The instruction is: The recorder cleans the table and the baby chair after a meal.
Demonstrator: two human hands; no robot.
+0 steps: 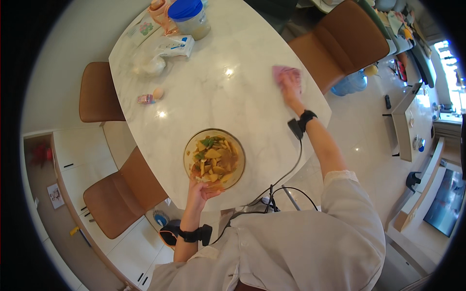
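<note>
My left hand (198,195) grips the near side of a clear glass bowl (241,145), its fingers reaching under the wall. Inside lies cooked food (213,157), yellow-brown slices with some green pieces. Whether the bowl rests on the table or is slightly raised, I cannot tell. My right arm is stretched forward to the right, and my right hand (291,92) presses a pink cloth (278,72) onto the white marbled table (228,102) near its right edge. That hand is a little blurred, and part of the cloth is under it. Both wrists wear black bands.
Toward the far left of the table stand a blue-lidded tub (187,22), a tissue pack (175,47), a clear plastic bag (149,65) and a small pink packet (145,99). Brown chairs (340,41) flank the table. A black cable (294,167) hangs from my right wrist.
</note>
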